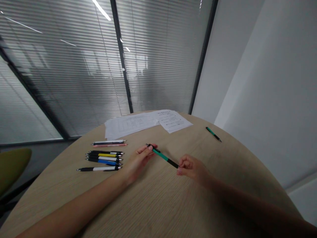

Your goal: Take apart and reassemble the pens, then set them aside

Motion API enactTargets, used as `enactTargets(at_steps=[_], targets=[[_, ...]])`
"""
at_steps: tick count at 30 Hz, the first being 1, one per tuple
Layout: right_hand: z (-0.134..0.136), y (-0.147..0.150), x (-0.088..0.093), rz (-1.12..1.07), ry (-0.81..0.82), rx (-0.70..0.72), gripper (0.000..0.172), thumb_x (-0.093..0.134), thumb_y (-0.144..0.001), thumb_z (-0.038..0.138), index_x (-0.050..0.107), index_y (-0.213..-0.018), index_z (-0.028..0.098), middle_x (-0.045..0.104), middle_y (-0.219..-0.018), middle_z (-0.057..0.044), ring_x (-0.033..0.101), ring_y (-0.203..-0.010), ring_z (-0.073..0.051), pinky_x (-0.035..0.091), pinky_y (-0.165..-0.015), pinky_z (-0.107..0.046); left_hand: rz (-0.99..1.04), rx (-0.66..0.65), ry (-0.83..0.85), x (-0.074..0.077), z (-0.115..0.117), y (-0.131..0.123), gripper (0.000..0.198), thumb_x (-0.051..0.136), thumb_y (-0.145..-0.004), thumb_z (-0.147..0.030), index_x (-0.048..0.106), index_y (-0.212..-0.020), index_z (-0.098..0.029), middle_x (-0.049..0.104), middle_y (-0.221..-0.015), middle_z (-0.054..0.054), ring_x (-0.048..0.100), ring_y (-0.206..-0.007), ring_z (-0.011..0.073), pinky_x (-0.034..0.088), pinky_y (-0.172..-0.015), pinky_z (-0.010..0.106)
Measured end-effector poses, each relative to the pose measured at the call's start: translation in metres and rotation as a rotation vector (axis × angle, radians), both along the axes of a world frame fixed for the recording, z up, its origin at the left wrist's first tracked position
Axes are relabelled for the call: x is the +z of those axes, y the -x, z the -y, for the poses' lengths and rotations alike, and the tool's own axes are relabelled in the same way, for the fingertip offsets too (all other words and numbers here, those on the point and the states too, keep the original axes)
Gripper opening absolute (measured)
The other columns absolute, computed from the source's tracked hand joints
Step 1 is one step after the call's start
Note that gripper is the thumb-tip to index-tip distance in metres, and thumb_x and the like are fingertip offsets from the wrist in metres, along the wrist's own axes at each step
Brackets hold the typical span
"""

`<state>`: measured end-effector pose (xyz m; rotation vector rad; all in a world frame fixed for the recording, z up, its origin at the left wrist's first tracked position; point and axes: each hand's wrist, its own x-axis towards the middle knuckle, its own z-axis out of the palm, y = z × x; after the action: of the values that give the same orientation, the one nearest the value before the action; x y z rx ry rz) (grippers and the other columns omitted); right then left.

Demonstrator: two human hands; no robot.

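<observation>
A green ballpoint pen (162, 156) with a black grip is held between both hands above the middle of the table. My left hand (141, 160) pinches its clip end, thumb on top. At the other end, my right hand (189, 168) closes its fingertips round the tip, which they hide. To the left of my left hand lie several pens in a stack, among them a yellow pen (107, 155) and a blue pen (107, 162). Nearest me in that group is a white pen (99, 169) with a black grip.
Pink and white pens (109, 144) lie further back on the left. Another green pen (213, 134) rests at the right. Printed sheets (131, 124) cover the far side of the round wooden table (153, 211). A yellow-green chair (13, 168) stands at the left edge.
</observation>
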<state>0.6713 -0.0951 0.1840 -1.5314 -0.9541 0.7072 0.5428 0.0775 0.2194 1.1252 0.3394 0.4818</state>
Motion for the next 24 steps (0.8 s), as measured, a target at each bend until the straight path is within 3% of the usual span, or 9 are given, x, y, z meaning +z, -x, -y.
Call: enactTargets(at_steps=[5,8,13,16,20,24], targets=[[0.006,0.022,0.007,0.338,0.077,-0.08,0.014,0.057,-0.065,0.017,0.044,-0.064,0.021,0.056,-0.053,0.006,0.051,-0.049,-0.009,0.039,-0.047,-0.019,0.059,-0.203,0.251,0.01,0.011,0.001,0.021,0.046,-0.081,-0.029,0.056,-0.092,-0.013,0.064,-0.087,0.009,0.057,-0.091,0.0184,0.039,-0.085,0.031],[0.008,0.029,0.011,0.454,0.105,-0.102,0.014,0.057,-0.065,0.017,0.044,-0.063,0.022,0.055,-0.054,0.006,0.051,-0.049,-0.009,0.039,-0.048,-0.019,0.091,-0.247,0.36,0.012,0.018,0.001,0.029,0.036,-0.085,-0.033,0.055,-0.081,-0.013,0.063,-0.075,0.008,0.059,-0.081,0.0173,0.042,-0.079,0.029],[0.012,0.033,0.016,0.468,0.041,0.087,0.008,0.054,-0.069,0.024,0.046,-0.072,0.022,0.061,-0.063,0.002,0.056,-0.057,-0.01,0.043,-0.056,-0.021,0.167,-0.281,0.487,0.022,0.02,0.004,0.04,0.029,-0.085,-0.04,0.047,-0.06,-0.015,0.045,-0.051,-0.001,0.05,-0.052,0.0119,0.046,-0.063,0.028],[0.012,0.021,0.014,0.522,0.0,0.1,0.012,0.043,-0.077,0.028,0.047,-0.086,0.02,0.062,-0.069,-0.001,0.057,-0.064,-0.012,0.044,-0.064,-0.025,0.183,-0.284,0.505,0.031,0.009,0.007,0.045,0.029,-0.083,-0.045,0.041,-0.051,-0.016,0.034,-0.044,-0.004,0.038,-0.039,0.008,0.043,-0.048,0.024],[0.007,-0.014,0.005,0.618,0.036,-0.077,0.023,0.036,-0.082,0.032,0.048,-0.098,0.019,0.063,-0.084,-0.006,0.058,-0.077,-0.016,0.043,-0.073,-0.031,0.16,-0.268,0.5,0.037,-0.011,0.009,0.045,0.028,-0.083,-0.037,0.032,-0.043,-0.016,0.018,-0.037,-0.007,0.023,-0.03,0.0058,0.03,-0.033,0.017],[0.002,-0.049,-0.008,0.71,0.066,-0.194,0.025,0.037,-0.083,0.033,0.049,-0.1,0.019,0.06,-0.094,-0.008,0.056,-0.086,-0.017,0.042,-0.078,-0.034,0.153,-0.235,0.483,0.037,-0.025,0.009,0.045,0.028,-0.081,-0.038,0.028,-0.041,-0.018,0.013,-0.036,-0.008,0.02,-0.028,0.0059,0.026,-0.029,0.016]])
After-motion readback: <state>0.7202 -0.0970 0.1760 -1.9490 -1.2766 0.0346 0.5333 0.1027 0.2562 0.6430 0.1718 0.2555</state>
